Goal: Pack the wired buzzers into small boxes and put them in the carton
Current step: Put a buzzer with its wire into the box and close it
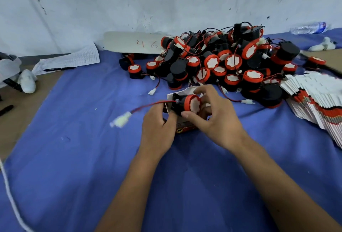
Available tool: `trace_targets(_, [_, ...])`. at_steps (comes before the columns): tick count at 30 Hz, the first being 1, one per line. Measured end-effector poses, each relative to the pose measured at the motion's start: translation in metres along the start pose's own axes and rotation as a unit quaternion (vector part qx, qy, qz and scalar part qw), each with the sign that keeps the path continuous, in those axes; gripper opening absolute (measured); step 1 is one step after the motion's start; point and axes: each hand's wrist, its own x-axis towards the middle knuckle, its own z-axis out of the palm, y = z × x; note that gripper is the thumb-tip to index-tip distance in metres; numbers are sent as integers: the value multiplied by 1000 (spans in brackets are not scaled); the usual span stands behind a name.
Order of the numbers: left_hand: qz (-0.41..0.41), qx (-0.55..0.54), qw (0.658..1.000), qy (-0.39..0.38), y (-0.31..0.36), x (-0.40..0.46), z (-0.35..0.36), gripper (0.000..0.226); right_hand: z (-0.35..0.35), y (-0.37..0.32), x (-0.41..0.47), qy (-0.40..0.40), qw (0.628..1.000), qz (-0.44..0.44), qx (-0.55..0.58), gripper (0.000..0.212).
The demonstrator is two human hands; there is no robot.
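Behind buzzers, card — "46"

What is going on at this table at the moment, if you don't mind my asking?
A person is packing a wired buzzer into a small box. The left hand holds the box while the right hand holds the buzzer at its open end; the red wire with its white plug trails out to the left. A pile of loose buzzers lies behind on the blue cloth, with a stack of flat boxes to the right.
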Motion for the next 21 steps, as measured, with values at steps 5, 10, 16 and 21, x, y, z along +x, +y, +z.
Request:
trace_targets(5, [29,13,999,-8,-1,0,-1,15,0,-1,1,56,988,-73,-123,35])
trace_targets(10, [30,-5,999,-16,0,1,-1,19,0,-2,0,65,986,-56,-144,43])
trace_targets(16, [34,-18,999,-26,2,-1,-3,16,2,-1,-2,76,981,-53,-170,49])
trace_targets(21, [22,-15,1000,-12,1,1,-2,18,4,-1,-2,78,981,-36,-174,51])
